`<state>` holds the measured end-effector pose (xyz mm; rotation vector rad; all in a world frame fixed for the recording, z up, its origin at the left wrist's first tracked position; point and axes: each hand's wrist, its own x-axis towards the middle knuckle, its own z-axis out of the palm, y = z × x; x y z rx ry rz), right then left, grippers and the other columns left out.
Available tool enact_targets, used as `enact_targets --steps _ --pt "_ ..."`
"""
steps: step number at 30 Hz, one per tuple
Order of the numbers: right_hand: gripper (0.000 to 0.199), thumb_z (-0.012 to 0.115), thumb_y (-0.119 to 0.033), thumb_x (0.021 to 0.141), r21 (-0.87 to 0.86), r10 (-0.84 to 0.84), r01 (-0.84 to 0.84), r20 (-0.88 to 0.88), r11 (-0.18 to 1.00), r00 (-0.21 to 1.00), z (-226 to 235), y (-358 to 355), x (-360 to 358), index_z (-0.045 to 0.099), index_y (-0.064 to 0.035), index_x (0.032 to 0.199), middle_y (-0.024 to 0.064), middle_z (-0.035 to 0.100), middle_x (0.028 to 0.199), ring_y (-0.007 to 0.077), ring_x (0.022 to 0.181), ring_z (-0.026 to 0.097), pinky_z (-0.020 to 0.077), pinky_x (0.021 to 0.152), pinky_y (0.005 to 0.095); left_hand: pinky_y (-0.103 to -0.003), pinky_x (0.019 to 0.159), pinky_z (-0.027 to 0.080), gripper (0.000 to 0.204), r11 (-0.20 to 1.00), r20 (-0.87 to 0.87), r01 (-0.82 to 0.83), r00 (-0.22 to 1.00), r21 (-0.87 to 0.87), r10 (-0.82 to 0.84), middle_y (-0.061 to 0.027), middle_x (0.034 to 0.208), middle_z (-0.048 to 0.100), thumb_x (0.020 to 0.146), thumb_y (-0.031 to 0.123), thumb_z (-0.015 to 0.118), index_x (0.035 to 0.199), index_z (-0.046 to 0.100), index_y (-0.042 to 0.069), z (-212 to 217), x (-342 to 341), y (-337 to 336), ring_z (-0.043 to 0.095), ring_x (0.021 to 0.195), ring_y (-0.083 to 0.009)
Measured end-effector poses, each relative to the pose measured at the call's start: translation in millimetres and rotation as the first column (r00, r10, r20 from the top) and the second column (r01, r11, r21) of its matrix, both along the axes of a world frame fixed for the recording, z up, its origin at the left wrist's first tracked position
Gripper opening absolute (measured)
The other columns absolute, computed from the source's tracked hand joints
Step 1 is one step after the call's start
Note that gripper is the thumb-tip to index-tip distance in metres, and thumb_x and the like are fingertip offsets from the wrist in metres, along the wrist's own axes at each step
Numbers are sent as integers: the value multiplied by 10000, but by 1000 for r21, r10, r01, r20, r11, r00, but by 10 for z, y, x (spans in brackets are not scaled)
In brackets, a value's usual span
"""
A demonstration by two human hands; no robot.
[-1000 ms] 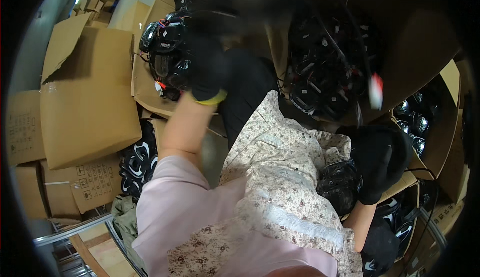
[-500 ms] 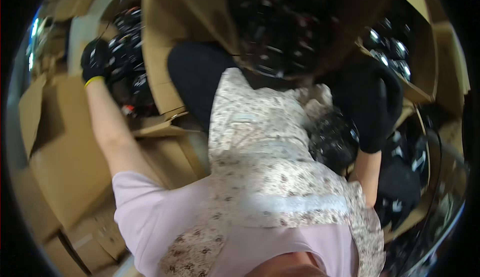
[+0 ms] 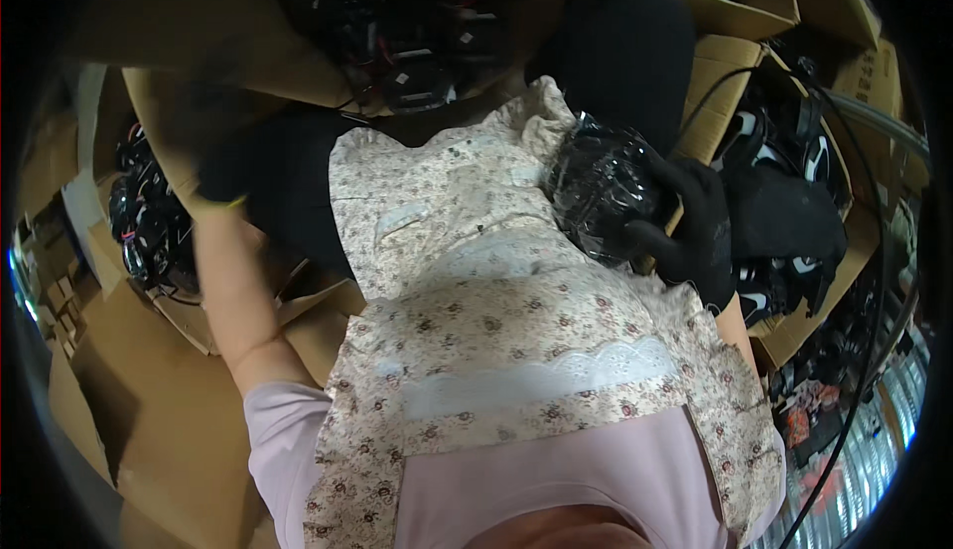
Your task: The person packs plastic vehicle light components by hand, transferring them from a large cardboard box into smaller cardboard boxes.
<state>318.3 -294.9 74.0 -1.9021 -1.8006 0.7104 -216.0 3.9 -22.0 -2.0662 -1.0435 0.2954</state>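
Note:
My right hand (image 3: pixel 698 226), in a black glove, is closed on a round black item in clear plastic wrap (image 3: pixel 604 187). That item rests against my lap on the flowered apron (image 3: pixel 506 336); its kind cannot be made out under the shiny wrap. At the left, my left hand (image 3: pixel 210 157), also dark-gloved with a yellow cuff edge, is smeared by motion and in shadow beside a cardboard flap. Its fingers cannot be read. Ahead of my knees, an open box holds several dark shiny items (image 3: pixel 417 77), mostly in shadow.
An open carton (image 3: pixel 720 68) at the right holds black items with white marks (image 3: pixel 759 152), a black cloth piece (image 3: pixel 789 213) over them. Black wrapped goods (image 3: pixel 144 206) fill a box at the left. A dark cable (image 3: pixel 874 301) hangs down the right side.
My left hand has come away from the wrapped goods at the left and moved inward. My right hand has turned, its fingers now showing round the wrapped item. The whole view has shifted.

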Motion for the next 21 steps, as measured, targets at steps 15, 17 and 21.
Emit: enact_targets --steps 15,17,21 --pt "713 924 -305 537 37 -52 51 30 998 998 -32 -115 -43 584 -31 1101 143 563 963 291 858 571 493 715 374 -384 961 457 265 599 481 299 861 -743 166 -162 1139 621 877 130 590 1122 624 35 -1219 2381 -727 598 1071 -307" --pt "724 933 -319 516 21 -64 64 5 998 998 -6 -122 6 574 -26 1072 130 555 939 277 841 563 489 694 364 -381 963 456 266 554 592 379 759 -741 273 -157 1144 619 886 134 585 1130 620 33 -1204 2345 -545 597 1075 -301" --pt "677 942 -334 482 -53 -69 69 4 996 998 58 -213 49 576 -21 957 107 540 866 250 804 549 479 660 369 -376 968 455 269 494 717 520 504 -697 482 -149 1156 616 902 142 575 1144 611 29 -1086 2393 -376 593 1082 -287"
